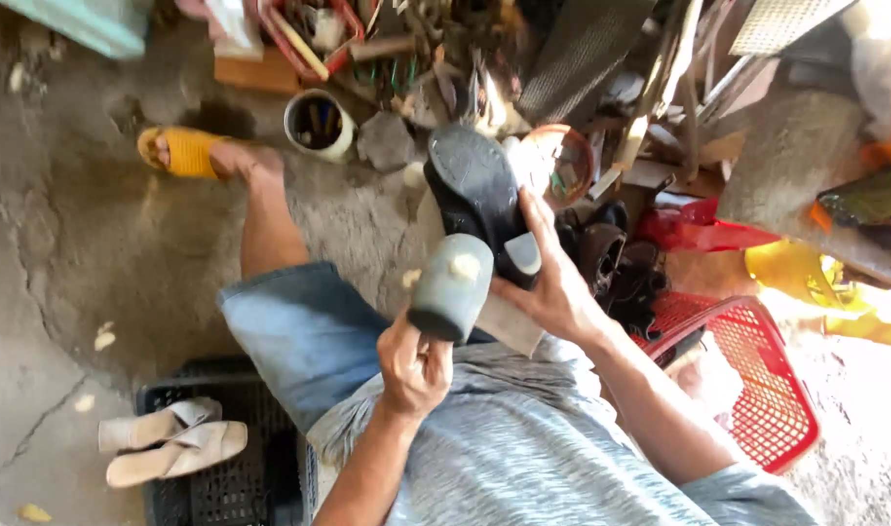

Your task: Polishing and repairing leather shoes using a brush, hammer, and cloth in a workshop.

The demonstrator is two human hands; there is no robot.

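My right hand (552,282) grips a black heeled shoe (474,190), held sole-up over my lap with its heel toward me. My left hand (413,365) is closed around the bottom of a grey cylindrical can (452,285), tipped so its top rests against the shoe's heel. A pale blob sits on the can's upper side. My leg in blue denim shorts (304,331) stretches to the left, ending in a foot in a yellow sandal (182,151).
A red plastic basket (757,380) stands at my right, with dark shoes (616,258) beside it. A black crate (231,477) at lower left carries a beige pair of heeled sandals (172,443). Tools, a round tin (319,125) and scrap crowd the far side.
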